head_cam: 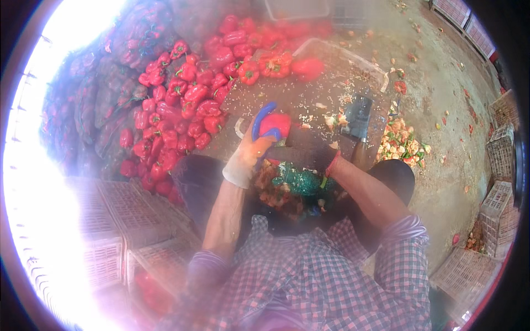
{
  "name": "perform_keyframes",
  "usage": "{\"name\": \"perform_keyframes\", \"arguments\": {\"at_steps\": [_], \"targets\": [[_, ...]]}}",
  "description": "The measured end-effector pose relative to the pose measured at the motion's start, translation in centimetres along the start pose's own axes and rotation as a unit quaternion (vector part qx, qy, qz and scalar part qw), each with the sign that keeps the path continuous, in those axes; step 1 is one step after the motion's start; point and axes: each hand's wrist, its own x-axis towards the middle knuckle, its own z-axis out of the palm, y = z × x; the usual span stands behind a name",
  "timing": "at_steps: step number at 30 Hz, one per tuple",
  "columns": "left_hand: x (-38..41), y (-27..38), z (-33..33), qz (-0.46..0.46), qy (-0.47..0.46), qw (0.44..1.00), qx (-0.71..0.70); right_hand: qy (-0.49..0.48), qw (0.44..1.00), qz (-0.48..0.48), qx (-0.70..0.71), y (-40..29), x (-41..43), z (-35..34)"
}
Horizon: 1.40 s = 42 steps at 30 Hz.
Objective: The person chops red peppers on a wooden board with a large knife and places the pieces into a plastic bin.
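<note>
My left hand (254, 151), in a white glove with blue-coated fingers, is closed around a red bell pepper (276, 123) over the near edge of a brown board (290, 97). My right hand (308, 151), in a dark glove with a red cuff, is beside the pepper's lower right side; its fingers are blurred, and whether it holds a tool is not clear. A cleaver (358, 113) with a wooden handle lies on the board's right part, among pale seeds and core scraps. More red peppers (275, 64) rest at the board's far edge.
A large heap of red bell peppers (196, 93) lies to the left, with filled net sacks (112, 91) behind. Pepper cores (399, 142) are piled right of the board. Plastic crates stand at lower left (136, 211) and along the right (501, 153). Green netting (304, 180) lies between my knees.
</note>
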Motion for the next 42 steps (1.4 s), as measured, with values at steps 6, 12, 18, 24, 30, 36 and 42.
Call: {"name": "perform_keyframes", "arguments": {"at_steps": [6, 12, 18, 24, 30, 36, 42], "targets": [[-1.9, 4.4, 1.0, -0.018, -0.059, 0.997, 0.046, 0.075, 0.979, -0.176, 0.072, -2.0, -0.9, 0.2], [-2.7, 6.4, 1.9, -0.065, -0.108, 0.988, 0.095, -0.231, 0.937, 0.053, 0.256, -3.7, -2.8, -2.6], [-1.8, 2.3, -2.7, 0.072, -0.040, 0.957, -0.279, -0.300, 0.933, -0.079, -0.181, -2.4, -1.8, -2.6], [-2.1, 1.4, -3.6, 0.081, -0.051, 0.921, -0.377, 0.052, 0.957, -0.101, -0.269, -1.1, 0.2, -4.6], [-3.1, -0.4, -4.6, 0.030, 0.004, 0.950, -0.309, 0.148, 0.946, -0.132, -0.257, -0.5, 5.8, -5.9], [-3.8, 4.4, -3.3, 0.125, 0.098, 0.879, 0.449, 0.160, 0.923, 0.083, -0.341, 9.2, 12.6, -10.5], [-4.6, 3.8, -6.1, 0.035, 0.063, 0.954, 0.290, 0.060, 0.870, 0.111, -0.477, 12.7, 18.5, -7.8]]}}
